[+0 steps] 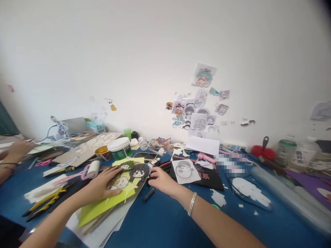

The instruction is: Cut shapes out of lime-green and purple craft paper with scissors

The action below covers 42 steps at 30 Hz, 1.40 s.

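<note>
My left hand [108, 184] lies with its fingers spread on a yellow-green sheet [97, 210] on top of a stack of boards and white papers [113, 224]. Paper cut-outs of cartoon characters rest on that sheet, among them a dark-haired figure [139, 172] and a green-haired one [126, 165]. My right hand [160, 179], a bracelet on its wrist, is at the right edge of the dark-haired cut-out. Its fingers are curled together, and whatever they pinch is too small to make out. A black pen [149, 195] sits just below them on the blue table [155, 224].
Left of the stack are yellow-black pliers [46, 205] and a pink roller [90, 170]. Behind stands a white-lidded tub [119, 148]. A drawing [185, 171], paper scraps and a plastic roll [287, 193] are to the right. Another person's hand [19, 150] shows far left.
</note>
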Each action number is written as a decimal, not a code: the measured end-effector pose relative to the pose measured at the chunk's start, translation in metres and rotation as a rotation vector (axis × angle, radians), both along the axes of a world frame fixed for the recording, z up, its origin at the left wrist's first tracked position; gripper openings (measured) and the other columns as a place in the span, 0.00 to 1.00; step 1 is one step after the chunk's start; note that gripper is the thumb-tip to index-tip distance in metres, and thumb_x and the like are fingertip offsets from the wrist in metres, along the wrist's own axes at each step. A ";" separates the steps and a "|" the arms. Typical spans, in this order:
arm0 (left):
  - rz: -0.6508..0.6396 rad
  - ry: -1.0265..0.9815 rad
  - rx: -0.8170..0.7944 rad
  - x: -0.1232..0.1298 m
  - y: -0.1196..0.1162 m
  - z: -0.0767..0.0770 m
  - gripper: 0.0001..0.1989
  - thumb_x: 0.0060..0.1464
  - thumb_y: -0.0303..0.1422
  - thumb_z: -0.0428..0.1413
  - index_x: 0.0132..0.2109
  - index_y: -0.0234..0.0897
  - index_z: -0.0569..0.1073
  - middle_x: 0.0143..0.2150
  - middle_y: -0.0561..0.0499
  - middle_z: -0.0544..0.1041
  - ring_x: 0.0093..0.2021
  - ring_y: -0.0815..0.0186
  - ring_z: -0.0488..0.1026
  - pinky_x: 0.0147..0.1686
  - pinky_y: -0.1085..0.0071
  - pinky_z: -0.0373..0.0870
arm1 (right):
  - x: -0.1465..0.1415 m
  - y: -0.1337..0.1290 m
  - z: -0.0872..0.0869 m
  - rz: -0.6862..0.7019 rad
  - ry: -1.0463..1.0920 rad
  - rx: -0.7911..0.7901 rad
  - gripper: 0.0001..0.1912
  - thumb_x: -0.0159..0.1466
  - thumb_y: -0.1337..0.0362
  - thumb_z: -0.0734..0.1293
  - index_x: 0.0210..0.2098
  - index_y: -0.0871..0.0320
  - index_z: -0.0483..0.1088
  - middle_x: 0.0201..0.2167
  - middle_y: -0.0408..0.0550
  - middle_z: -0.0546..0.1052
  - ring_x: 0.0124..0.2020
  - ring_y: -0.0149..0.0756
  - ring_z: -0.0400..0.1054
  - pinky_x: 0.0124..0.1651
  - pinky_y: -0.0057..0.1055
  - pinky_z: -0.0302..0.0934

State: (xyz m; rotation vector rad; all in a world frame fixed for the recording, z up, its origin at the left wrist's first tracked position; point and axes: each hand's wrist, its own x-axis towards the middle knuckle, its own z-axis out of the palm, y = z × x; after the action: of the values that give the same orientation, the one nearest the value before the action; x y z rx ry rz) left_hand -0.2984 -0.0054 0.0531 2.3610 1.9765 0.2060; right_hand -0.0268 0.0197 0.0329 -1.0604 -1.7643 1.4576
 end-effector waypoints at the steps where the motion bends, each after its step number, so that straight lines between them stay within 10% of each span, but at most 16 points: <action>1: 0.020 -0.007 -0.018 0.003 -0.002 0.003 0.43 0.41 0.57 0.49 0.62 0.44 0.52 0.63 0.45 0.54 0.62 0.45 0.48 0.53 0.50 0.57 | -0.008 0.003 0.003 -0.038 0.023 -0.050 0.26 0.53 0.68 0.64 0.51 0.59 0.58 0.45 0.52 0.67 0.30 0.29 0.66 0.25 0.22 0.56; 21: 0.013 -0.136 0.018 0.015 -0.015 0.025 0.32 0.53 0.54 0.34 0.56 0.43 0.65 0.57 0.49 0.66 0.57 0.52 0.60 0.54 0.56 0.56 | -0.042 0.042 0.008 -0.287 0.160 0.018 0.13 0.47 0.74 0.65 0.33 0.61 0.68 0.17 0.37 0.64 0.19 0.27 0.59 0.25 0.24 0.56; 31: 0.099 -0.140 0.039 0.018 -0.018 0.014 0.37 0.51 0.55 0.38 0.63 0.38 0.50 0.60 0.44 0.62 0.56 0.52 0.62 0.51 0.59 0.60 | -0.042 0.047 0.034 -0.349 0.576 -0.072 0.14 0.54 0.73 0.55 0.40 0.56 0.58 0.15 0.33 0.54 0.17 0.25 0.54 0.29 0.23 0.62; 38: 0.114 -0.111 0.129 0.015 -0.021 0.006 0.46 0.46 0.56 0.46 0.64 0.41 0.36 0.65 0.42 0.50 0.51 0.49 0.67 0.42 0.63 0.67 | -0.067 0.041 0.020 -0.005 0.109 -0.030 0.12 0.53 0.71 0.62 0.38 0.59 0.64 0.17 0.37 0.64 0.18 0.27 0.59 0.25 0.26 0.61; 42: 0.023 -0.027 0.080 0.015 -0.021 0.009 0.39 0.47 0.55 0.45 0.63 0.50 0.44 0.66 0.50 0.44 0.50 0.50 0.68 0.42 0.65 0.67 | -0.060 0.042 0.011 -0.138 -0.061 0.090 0.15 0.48 0.68 0.69 0.35 0.58 0.64 0.32 0.48 0.71 0.35 0.38 0.66 0.32 0.29 0.60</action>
State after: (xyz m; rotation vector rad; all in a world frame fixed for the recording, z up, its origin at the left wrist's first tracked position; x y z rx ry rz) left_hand -0.2837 -0.0265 0.0622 2.3704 2.0208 0.3221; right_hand -0.0868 0.0613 0.0444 -1.1661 -1.7449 1.2626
